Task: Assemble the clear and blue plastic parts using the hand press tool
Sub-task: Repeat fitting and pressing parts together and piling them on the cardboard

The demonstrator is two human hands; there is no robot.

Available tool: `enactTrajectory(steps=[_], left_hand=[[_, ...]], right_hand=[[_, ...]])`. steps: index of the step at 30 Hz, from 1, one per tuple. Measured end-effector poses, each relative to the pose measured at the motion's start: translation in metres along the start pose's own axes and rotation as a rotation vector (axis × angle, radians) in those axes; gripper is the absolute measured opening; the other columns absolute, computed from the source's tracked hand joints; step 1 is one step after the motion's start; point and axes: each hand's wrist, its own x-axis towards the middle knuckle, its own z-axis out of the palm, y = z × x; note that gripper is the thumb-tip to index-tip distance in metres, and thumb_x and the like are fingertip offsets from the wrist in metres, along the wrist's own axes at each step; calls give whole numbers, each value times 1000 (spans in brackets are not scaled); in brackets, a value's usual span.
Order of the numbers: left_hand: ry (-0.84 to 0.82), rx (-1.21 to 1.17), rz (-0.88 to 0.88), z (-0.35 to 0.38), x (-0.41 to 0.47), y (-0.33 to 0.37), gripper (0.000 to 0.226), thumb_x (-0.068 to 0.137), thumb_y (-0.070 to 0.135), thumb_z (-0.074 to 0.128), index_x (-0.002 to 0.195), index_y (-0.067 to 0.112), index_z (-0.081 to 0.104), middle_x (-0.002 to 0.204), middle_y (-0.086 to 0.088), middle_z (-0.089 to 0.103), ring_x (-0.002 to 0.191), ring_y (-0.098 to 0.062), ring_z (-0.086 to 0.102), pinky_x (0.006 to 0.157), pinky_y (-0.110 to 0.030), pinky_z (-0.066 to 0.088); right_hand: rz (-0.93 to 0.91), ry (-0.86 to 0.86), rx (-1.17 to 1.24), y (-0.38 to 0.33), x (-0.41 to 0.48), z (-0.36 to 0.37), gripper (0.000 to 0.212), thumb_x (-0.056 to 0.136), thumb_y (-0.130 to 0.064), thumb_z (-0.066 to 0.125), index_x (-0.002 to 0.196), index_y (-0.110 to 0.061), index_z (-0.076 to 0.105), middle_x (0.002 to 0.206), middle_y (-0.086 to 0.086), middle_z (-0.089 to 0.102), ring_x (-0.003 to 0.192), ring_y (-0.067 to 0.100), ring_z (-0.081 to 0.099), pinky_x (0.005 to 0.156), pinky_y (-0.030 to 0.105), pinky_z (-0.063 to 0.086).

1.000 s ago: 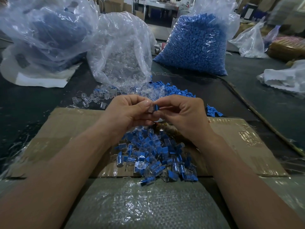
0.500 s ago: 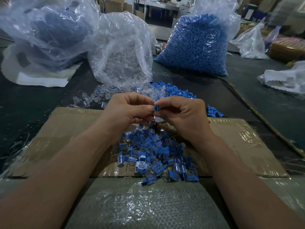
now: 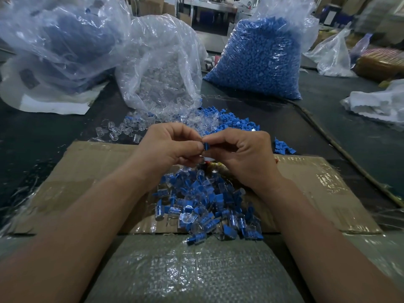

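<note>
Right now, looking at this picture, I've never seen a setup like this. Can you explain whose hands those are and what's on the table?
There is no machine here. A person works bare-handed, and the single picture comes from a camera worn on their head, looking forward and down. The left hand and right hand meet at the fingertips and together pinch a small blue part. Any clear part there is hidden by the fingers. Below them, a pile of blue and clear pieces lies on a flattened cardboard sheet. Farther back stand a bag of clear parts and a bag of blue parts.
</note>
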Motion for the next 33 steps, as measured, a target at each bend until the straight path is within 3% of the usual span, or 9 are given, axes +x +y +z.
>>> enactTrajectory(steps=[3, 8, 14, 24, 30, 33], left_hand=[[-6, -32, -21, -1, 0, 0, 13, 59, 6, 66, 72, 5, 61, 56, -5, 66, 49, -12, 64, 47, -17, 51], [3, -20, -24, -1, 0, -1, 7, 69, -2, 64, 71, 4, 61, 55, -6, 66, 49, -13, 63, 47, -18, 50], [-26, -69, -34, -1, -1, 0, 13, 58, 10, 66, 70, 6, 64, 58, -8, 67, 51, -16, 65, 46, -20, 51], [-27, -57, -62, -1, -2, 2, 14, 55, 9, 67, 68, 7, 64, 59, -8, 68, 51, -17, 66, 46, -19, 51], [-14, 17, -40, 1, -2, 1, 11, 73, -6, 63, 70, 4, 62, 55, -6, 65, 48, -13, 64, 45, -17, 49], [-6, -8, -51, -1, -1, 0, 11, 75, -5, 62, 70, 4, 61, 56, -5, 65, 50, -13, 63, 48, -18, 51]], right_hand=[[-3, 9, -6, 2, 1, 0, 22, 70, -2, 73, 91, -1, 70, 81, -6, 63, 79, 9, 65, 71, 17, 54], [-2, -34, -1, 2, 1, -1, 25, 68, -3, 76, 93, -3, 70, 81, -6, 63, 78, 6, 64, 70, 12, 52], [-23, -2, -19, 0, 2, -2, 23, 68, -6, 74, 90, -1, 70, 79, -6, 63, 77, 9, 64, 68, 12, 52], [2, -34, -2, -2, 1, -4, 25, 68, -2, 73, 92, -1, 70, 81, -5, 63, 81, 10, 64, 72, 13, 52], [7, -77, -26, -3, 1, -4, 23, 68, -5, 76, 90, -1, 71, 81, 7, 71, 76, 13, 65, 70, 24, 54], [125, -99, -71, -1, 3, -10, 24, 70, -20, 76, 92, -9, 71, 77, -6, 67, 74, 8, 64, 70, 21, 54]])
